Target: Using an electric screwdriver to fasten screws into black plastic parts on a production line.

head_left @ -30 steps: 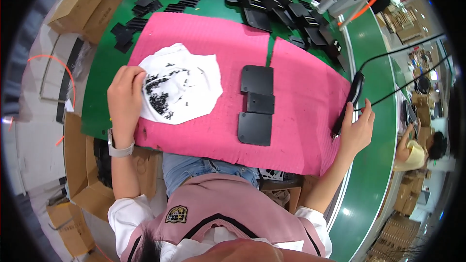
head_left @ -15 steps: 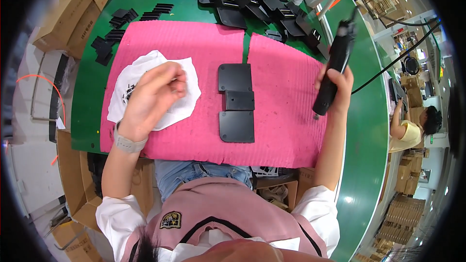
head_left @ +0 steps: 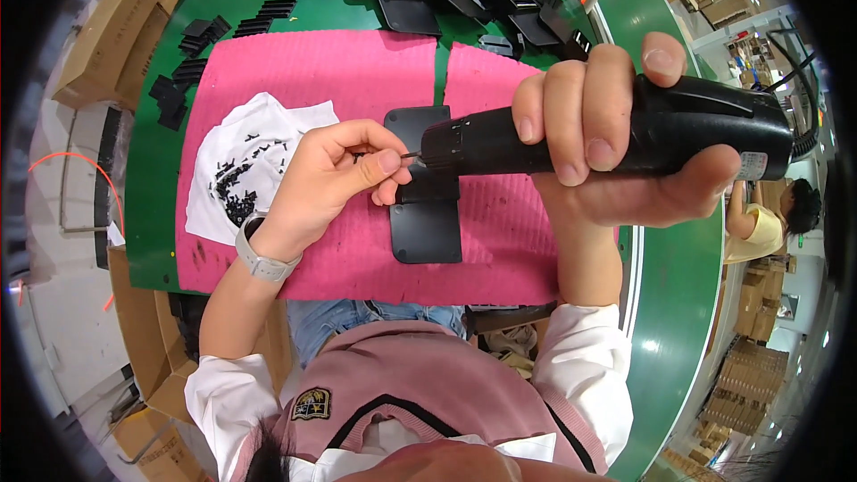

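My right hand [head_left: 594, 116] is wrapped around a black electric screwdriver [head_left: 500, 141], held level with its bit pointing left. At the bit's tip, my left hand [head_left: 344, 165] is closed in a pinch, with a small dark piece showing between the fingers that looks like a black screw [head_left: 360, 157]. Below both hands lie two black plates [head_left: 427, 232] joined by a black middle piece, partly covered by the screwdriver and fingers. Many small black screws [head_left: 239, 203] are scattered on a white cloth [head_left: 210, 205] left of the plates.
A pink ribbed mat [head_left: 295, 272] covers part of the green table [head_left: 152, 241]. Black plates [head_left: 411, 16] are heaped at the far side, and small black parts [head_left: 201, 36] lie far left. A cable trails from the screwdriver at right. Another person [head_left: 763, 223] sits at far right.
The screwdriver has swung from upright to level and come left over the plates. My left hand has moved right, off the cloth, to the bit's tip.
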A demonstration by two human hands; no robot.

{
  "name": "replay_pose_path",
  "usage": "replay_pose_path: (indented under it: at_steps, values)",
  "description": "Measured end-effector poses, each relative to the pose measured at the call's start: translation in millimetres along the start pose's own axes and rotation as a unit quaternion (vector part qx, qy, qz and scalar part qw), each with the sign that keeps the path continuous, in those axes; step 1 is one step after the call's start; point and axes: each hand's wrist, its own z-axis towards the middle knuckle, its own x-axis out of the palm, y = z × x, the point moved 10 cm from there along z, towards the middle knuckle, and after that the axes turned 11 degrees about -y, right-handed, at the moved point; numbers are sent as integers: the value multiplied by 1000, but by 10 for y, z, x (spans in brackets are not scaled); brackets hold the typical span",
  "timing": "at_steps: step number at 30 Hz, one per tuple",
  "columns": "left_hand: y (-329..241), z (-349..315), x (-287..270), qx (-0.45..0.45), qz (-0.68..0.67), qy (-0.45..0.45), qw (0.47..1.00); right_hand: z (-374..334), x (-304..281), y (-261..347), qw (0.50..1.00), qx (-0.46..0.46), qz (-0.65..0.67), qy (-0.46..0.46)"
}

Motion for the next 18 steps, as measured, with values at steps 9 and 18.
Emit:
replay_pose_path:
  at_steps: [9,18]
  values:
    - [104,-17,2,12,44,-12,999,-126,-114,-125,994,40,-21,-95]
    - [114,7,-250,-9,180,-134,975,-269,-243,-77,982,101,-115,-109]
